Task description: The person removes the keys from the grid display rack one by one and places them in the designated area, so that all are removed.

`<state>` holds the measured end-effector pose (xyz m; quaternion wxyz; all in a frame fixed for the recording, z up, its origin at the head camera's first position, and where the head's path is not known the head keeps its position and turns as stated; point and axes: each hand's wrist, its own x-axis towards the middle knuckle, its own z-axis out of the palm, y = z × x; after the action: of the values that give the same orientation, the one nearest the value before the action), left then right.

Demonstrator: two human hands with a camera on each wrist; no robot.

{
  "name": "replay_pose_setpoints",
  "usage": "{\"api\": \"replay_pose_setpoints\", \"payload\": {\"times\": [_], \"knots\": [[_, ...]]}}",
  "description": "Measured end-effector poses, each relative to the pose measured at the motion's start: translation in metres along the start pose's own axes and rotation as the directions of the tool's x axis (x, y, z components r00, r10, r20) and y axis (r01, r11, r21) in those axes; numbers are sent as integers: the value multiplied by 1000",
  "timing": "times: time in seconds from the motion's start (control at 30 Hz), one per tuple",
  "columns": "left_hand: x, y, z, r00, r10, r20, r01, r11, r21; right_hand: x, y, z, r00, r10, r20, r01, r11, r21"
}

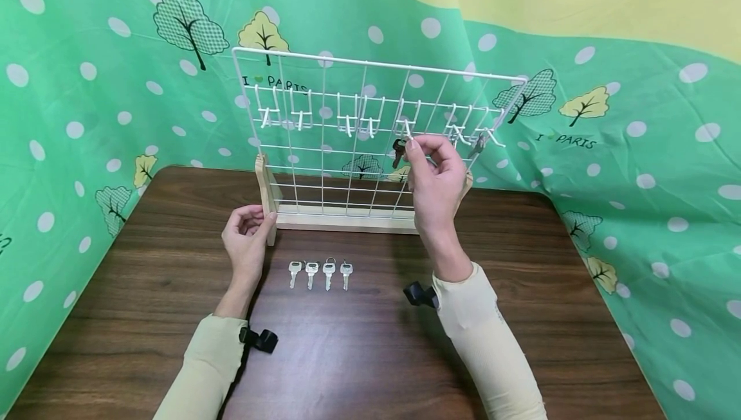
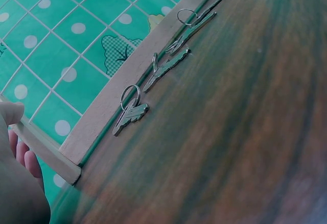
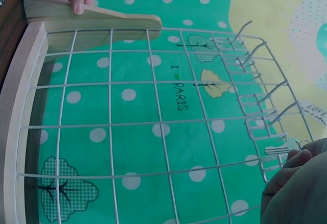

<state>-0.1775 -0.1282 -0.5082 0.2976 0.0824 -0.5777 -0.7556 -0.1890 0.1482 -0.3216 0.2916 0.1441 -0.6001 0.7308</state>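
Observation:
My right hand [image 1: 435,179] pinches a key [image 1: 398,152] by its ring, at a white hook in the right half of a wire grid rack [image 1: 366,63]. In the right wrist view the key's blade [image 3: 277,149] points away from the fingers. With thumb and fingers, my left hand [image 1: 246,240] grips the rack's wooden left foot [image 1: 265,191]. Several silver keys [image 1: 329,268] with rings lie in a row on the table before the rack. Another key [image 1: 478,145] hangs from the hook at the far right, partly behind the right hand.
White double-pronged hooks [image 1: 301,118] line the upper part of the grid. A pale wooden base bar [image 1: 347,222] joins the rack's feet on the dark wooden table [image 1: 347,356]. A green printed cloth [image 1: 87,105] stands close behind the rack.

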Motion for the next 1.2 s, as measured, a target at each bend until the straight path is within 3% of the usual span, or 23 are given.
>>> {"api": "replay_pose_setpoints", "payload": {"times": [0.73,1.2], "knots": [[1,-3,-1,1000,8,4,-8,1000,1,-10,-16,-2,1000,0,3,0,998,58],[2,-3,-1,1000,9,5,-9,1000,-1,-37,-15,-10,996,78,52,-80,996,36]]}}
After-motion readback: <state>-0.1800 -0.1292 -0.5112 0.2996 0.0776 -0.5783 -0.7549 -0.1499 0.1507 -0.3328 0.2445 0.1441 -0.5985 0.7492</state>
